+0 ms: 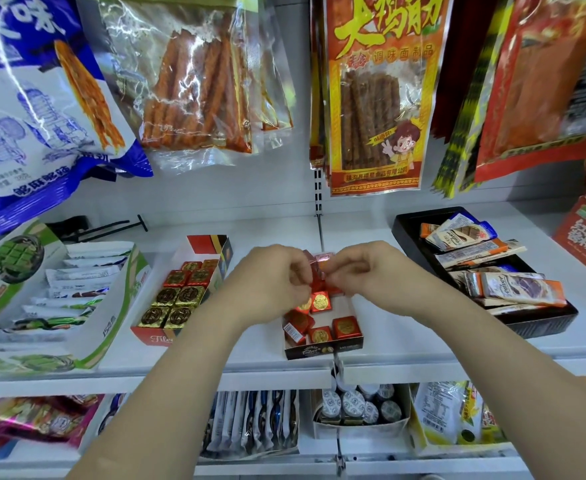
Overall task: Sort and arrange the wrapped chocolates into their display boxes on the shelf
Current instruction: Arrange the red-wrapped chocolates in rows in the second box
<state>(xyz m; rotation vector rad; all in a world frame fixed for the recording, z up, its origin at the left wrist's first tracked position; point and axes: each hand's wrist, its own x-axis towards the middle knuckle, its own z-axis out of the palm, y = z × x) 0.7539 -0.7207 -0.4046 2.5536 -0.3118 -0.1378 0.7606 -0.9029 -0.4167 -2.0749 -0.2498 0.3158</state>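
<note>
Black-fronted display box [322, 351], pale lettering, holds red-wrapped chocolates [346, 327] stamped with round gold emblems. Left of it: red-fronted box [153, 337], gold-foil chocolates [165, 315]. Further left: green-and-white carton [111, 327]. Right of it: black tray [409, 223], white, brown and orange bars [513, 287]. Above it: red-and-yellow snack packet [378, 98].

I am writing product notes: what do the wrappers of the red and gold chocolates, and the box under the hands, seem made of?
Red chocolates and gold chocolates: probably metal foil, glossy, with bright glints and embossed round seals. Box: likely printed cardboard, matte white inside, with thin folded walls.
</note>
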